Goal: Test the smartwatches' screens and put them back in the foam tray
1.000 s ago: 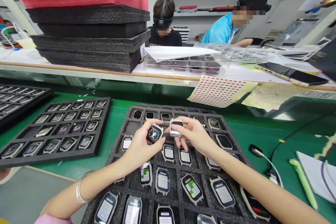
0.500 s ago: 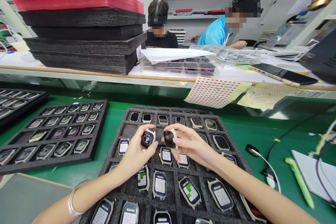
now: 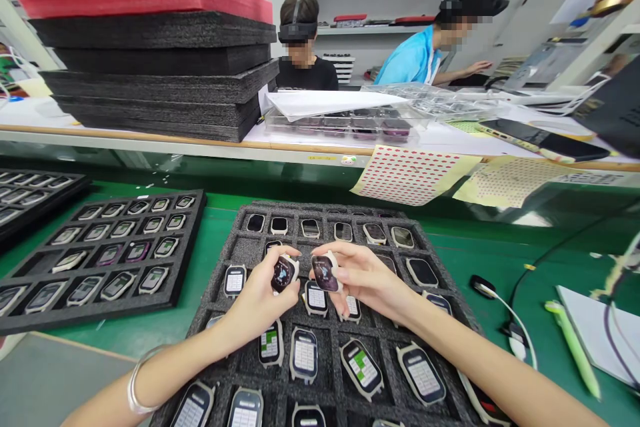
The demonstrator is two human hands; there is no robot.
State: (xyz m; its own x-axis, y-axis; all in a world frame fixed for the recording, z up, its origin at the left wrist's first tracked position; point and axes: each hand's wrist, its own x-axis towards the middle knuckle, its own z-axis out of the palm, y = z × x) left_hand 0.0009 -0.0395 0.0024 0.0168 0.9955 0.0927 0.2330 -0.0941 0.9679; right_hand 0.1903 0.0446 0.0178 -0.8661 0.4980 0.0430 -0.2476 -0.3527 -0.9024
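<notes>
My left hand [image 3: 267,287] grips a strapless smartwatch [image 3: 283,275] between thumb and fingers, its dark screen lit with a watch face. A second smartwatch [image 3: 324,272], also without a strap and with a pale case, is pinched in my right hand [image 3: 363,273]; its screen shows a bluish figure. Both watches are held close together, just above a black foam tray [image 3: 240,250]. Pale-cased watches sit in the tray's compartments, among them one with a white list on its screen [image 3: 304,355] and one with green blocks [image 3: 363,367]. My forearms hide part of the tray.
Another foam tray of watches [image 3: 167,273] lies to the left. Behind, a shelf edge [image 3: 200,140] bears stacked black foam [image 3: 165,67], a phone [image 3: 543,140] and hanging sticker sheets [image 3: 415,175]. At right are a charging cable [image 3: 520,333] and a green pen [image 3: 575,353]. Two people sit across.
The screen of the watch in my right hand was dark and now shows a lit picture. My left hand has tilted its watch slightly. Across the bench, the person in blue has raised a hand.
</notes>
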